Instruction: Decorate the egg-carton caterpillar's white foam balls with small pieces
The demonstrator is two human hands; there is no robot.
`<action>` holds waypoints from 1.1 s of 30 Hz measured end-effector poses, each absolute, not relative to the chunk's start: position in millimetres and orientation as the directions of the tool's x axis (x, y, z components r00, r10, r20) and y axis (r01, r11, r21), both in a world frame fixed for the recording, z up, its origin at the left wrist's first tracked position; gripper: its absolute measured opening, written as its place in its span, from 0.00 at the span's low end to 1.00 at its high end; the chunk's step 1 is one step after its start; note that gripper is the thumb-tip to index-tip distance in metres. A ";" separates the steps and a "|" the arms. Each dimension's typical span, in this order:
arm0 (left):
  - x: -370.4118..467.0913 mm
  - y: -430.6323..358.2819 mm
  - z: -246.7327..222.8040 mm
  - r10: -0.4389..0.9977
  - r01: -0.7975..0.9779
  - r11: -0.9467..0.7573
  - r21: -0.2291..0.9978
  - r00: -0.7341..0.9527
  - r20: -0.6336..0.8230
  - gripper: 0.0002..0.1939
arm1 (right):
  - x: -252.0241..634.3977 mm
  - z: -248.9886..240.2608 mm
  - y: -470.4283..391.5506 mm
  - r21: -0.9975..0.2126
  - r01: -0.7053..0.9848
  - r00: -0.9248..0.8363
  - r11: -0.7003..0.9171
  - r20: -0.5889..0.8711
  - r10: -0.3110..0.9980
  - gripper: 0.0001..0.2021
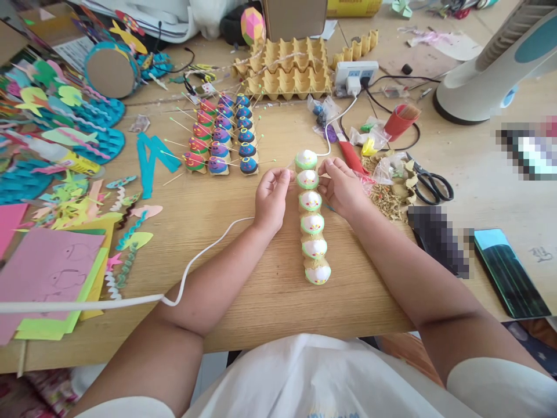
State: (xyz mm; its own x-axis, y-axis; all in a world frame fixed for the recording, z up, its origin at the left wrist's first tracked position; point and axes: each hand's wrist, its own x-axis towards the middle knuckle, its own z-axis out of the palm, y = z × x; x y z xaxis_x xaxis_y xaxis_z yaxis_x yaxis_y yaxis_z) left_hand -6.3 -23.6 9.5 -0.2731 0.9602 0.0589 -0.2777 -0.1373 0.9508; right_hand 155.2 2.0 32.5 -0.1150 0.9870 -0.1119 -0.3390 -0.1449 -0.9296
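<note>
A strip of egg-carton cups (312,223) with white tops, green rims and small coloured dots lies lengthwise on the table in front of me. At the left of its far end, my left hand (272,197) is closed in a pinch, with what may be a thin pale stick at its fingertips. Across the strip, my right hand (342,186) has its fingers curled together close to the second cup; what they hold is hidden. Farther left stand rows of painted cups, red (195,162), purple (219,165) and blue (249,165), with thin sticks poking out of them.
Scissors (433,183), shredded sticks (387,200) and a red cup of toothpicks (400,122) lie right. A phone (511,273) is near the edge. A white cable (191,261) crosses my left arm. Paper cut-outs (78,203) cover the left; egg trays (287,67) stand behind.
</note>
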 end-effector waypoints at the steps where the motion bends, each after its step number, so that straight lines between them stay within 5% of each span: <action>1: -6.5 -23.1 10.2 0.955 -0.270 -0.150 0.951 -0.289 0.069 0.18 | 154.5 34.2 0.6 -0.926 -0.343 -0.132 -0.158 -0.119 0.984 0.22; 33: -17.0 -18.5 1.6 0.889 -0.023 -0.361 0.932 -0.312 0.336 0.28 | 151.3 35.8 -6.9 -0.872 -0.451 -0.293 -0.190 -0.057 0.954 0.17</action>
